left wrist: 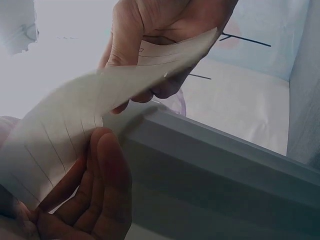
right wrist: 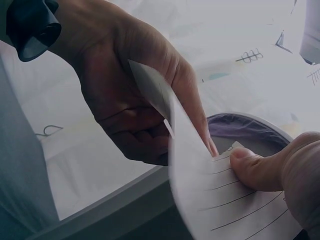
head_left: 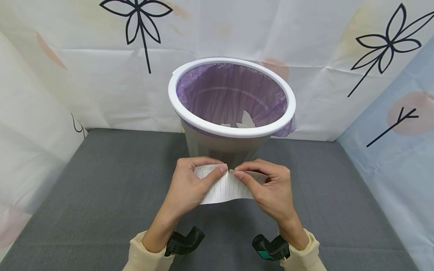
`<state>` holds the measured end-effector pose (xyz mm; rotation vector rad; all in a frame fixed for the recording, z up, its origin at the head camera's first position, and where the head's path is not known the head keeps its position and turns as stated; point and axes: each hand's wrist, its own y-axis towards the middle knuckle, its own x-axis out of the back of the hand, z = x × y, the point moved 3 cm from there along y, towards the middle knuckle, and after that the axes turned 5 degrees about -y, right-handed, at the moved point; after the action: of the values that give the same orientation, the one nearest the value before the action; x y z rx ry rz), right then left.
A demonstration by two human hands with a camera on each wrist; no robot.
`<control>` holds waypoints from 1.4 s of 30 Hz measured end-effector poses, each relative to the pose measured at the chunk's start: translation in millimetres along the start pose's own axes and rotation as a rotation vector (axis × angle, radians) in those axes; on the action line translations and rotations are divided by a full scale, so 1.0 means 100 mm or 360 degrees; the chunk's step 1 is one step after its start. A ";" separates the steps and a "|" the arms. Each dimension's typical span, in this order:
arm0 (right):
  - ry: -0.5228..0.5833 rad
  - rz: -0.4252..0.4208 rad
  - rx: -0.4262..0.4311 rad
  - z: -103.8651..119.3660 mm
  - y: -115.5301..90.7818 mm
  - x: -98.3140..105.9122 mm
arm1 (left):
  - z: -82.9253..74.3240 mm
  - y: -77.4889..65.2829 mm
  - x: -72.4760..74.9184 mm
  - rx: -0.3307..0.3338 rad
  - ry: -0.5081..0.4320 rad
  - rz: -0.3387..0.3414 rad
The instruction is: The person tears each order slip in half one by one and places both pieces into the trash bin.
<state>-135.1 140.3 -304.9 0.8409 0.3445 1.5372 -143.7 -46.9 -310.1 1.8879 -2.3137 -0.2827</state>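
Note:
Both hands hold one sheet of lined white paper point(head_left: 220, 190) in front of the bin. My left hand point(head_left: 190, 182) pinches its upper edge between thumb and fingers, left of the middle. Just to the right of that, my right hand point(head_left: 272, 184) pinches the same edge. A short tear opens downward between the two thumb tips, while the lower part of the sheet stays joined. In the left wrist view, the paper point(left wrist: 60, 135) bows and twists between the hands. The right thumb point(right wrist: 250, 170) presses flat on the lined side in the right wrist view.
Directly beyond the hands stands a bin with a white rim point(head_left: 217, 130) and a purple liner point(head_left: 234, 90). White paper scraps point(head_left: 247, 119) lie inside it. A dark grey cloth point(head_left: 101, 195) covers the table. Patterned white fabric point(head_left: 118, 86) hangs behind and at the sides.

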 end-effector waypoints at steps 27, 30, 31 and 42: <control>0.0080 -0.0087 0.0063 0.03 0.01 0.02 | 0.10 0.07 0.06 -0.0054 0.0137 -0.0136; 0.0078 -0.0093 0.0068 0.04 0.01 0.03 | 0.11 0.08 0.07 -0.0063 0.0142 -0.0154; 0.0074 -0.0093 0.0066 0.05 0.01 0.03 | 0.11 0.08 0.07 -0.0066 0.0143 -0.0158; 0.0128 -0.0108 0.0071 0.06 0.01 0.06 | 0.14 0.10 0.13 -0.0082 0.0188 -0.0230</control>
<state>-131.4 144.3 -298.3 0.7958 0.4630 1.5074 -159.0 -57.0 -321.6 1.9929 -2.0798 -0.2375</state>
